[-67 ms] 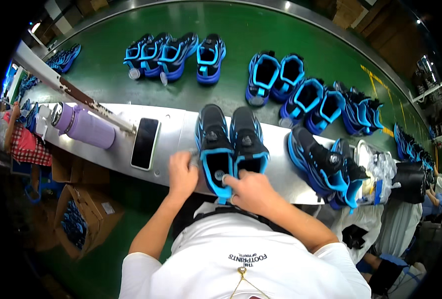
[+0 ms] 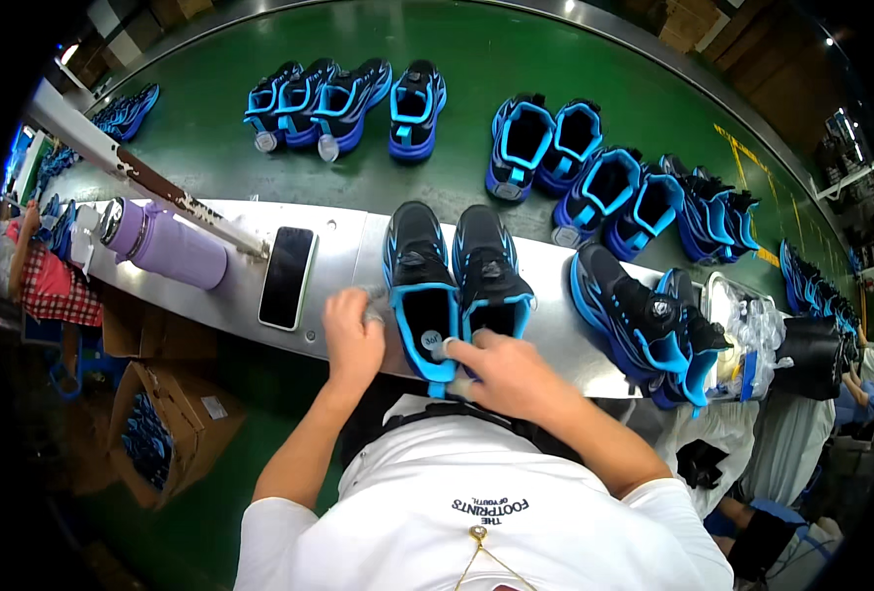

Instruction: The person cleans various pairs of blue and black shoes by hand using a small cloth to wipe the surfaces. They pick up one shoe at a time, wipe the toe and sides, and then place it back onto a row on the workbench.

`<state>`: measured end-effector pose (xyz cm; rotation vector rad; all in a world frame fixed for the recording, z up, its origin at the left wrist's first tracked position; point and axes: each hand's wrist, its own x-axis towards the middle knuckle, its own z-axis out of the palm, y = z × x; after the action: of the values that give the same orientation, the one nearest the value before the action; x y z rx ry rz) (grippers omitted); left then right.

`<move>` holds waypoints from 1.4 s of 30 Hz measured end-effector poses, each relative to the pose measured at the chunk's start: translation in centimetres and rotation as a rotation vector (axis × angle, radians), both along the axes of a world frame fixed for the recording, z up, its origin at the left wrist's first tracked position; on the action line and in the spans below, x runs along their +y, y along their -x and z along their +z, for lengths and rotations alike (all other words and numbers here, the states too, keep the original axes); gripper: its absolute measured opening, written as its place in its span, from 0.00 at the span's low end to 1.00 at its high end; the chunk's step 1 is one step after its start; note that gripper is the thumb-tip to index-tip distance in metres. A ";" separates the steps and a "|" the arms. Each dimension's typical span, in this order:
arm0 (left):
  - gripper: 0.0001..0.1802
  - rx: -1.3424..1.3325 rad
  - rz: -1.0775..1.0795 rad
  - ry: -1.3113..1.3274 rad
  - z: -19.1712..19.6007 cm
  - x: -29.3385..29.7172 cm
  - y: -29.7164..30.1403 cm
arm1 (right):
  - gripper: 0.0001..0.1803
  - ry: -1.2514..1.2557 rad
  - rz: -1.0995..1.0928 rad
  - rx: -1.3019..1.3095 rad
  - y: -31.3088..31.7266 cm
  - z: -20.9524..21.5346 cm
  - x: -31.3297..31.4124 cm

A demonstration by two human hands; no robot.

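Note:
A pair of black and blue sneakers stands on the metal ledge in front of me, toes pointing away: the left sneaker (image 2: 417,236) and the right sneaker (image 2: 483,241). A small round pale sticker (image 2: 431,339) shows on the left one's insole. My right hand (image 2: 516,376) is closed on the left sneaker's collar near the heel, thumb inside the opening and fingers outside. It partly covers the right sneaker's heel. My left hand (image 2: 354,337) is curled beside the left sneaker, apart from it, with something greyish at its fingertips; what it holds, if anything, is hidden.
A purple bottle (image 2: 176,246) and a phone (image 2: 288,278) are on the ledge at left. Another sneaker pair (image 2: 626,310) and a tray of plastic bags (image 2: 742,335) lie right. Several sneakers line the green belt (image 2: 338,197). A carton (image 2: 195,419) sits lower left.
My left hand has shifted slightly left, away from the left sneaker. My right hand keeps its hold at the heel, nearly still.

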<state>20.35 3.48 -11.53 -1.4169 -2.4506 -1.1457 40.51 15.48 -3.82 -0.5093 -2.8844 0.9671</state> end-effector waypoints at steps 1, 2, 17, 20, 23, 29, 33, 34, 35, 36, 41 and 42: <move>0.14 -0.145 -0.029 0.009 1.8 0.0 -0.1 | 0.16 0.061 0.007 0.026 -0.7 1.4 0.4; 0.14 -0.291 -0.057 0.016 4.0 -0.1 0.0 | 0.18 0.074 0.025 0.116 -1.7 2.0 1.3; 0.31 -0.119 -0.453 0.233 9.1 4.0 -1.1 | 0.21 -0.176 -0.186 0.394 1.9 -1.7 6.4; 0.27 -0.038 -0.275 0.273 8.7 4.5 -1.6 | 0.22 -0.147 -0.250 0.224 1.6 0.0 5.8; 0.23 0.027 -0.255 0.177 6.8 4.5 -2.2 | 0.24 -0.129 -0.233 0.190 1.2 1.0 4.6; 0.21 0.104 -0.332 0.072 5.6 3.1 -3.8 | 0.29 0.156 -0.302 0.290 -0.8 -0.6 5.5; 0.21 0.007 -0.421 0.060 5.2 2.2 -3.2 | 0.26 -0.207 -0.197 0.270 -1.3 -0.3 3.4; 0.21 0.005 -0.422 0.062 5.3 2.1 -2.7 | 0.26 -0.205 -0.198 0.268 -1.6 -0.6 3.5; 0.20 -0.059 -0.466 0.080 5.4 2.1 -2.0 | 0.27 -0.247 -0.167 0.296 -2.1 -1.0 3.8; 0.20 -0.120 -0.510 0.095 5.6 2.0 -1.5 | 0.28 -0.294 -0.137 0.326 -2.4 -1.1 4.0; 0.15 0.278 -0.508 0.182 5.0 2.6 -3.3 | 0.23 -0.391 -0.177 0.270 -1.8 -1.4 2.1; 0.15 0.296 -0.523 0.246 5.3 3.0 -3.9 | 0.23 -0.450 -0.240 0.248 -1.2 -1.9 1.1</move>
<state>24.25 6.46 -6.27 -2.2063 -2.1275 -0.6333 41.74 16.62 -5.77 -0.6221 -2.6169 0.3051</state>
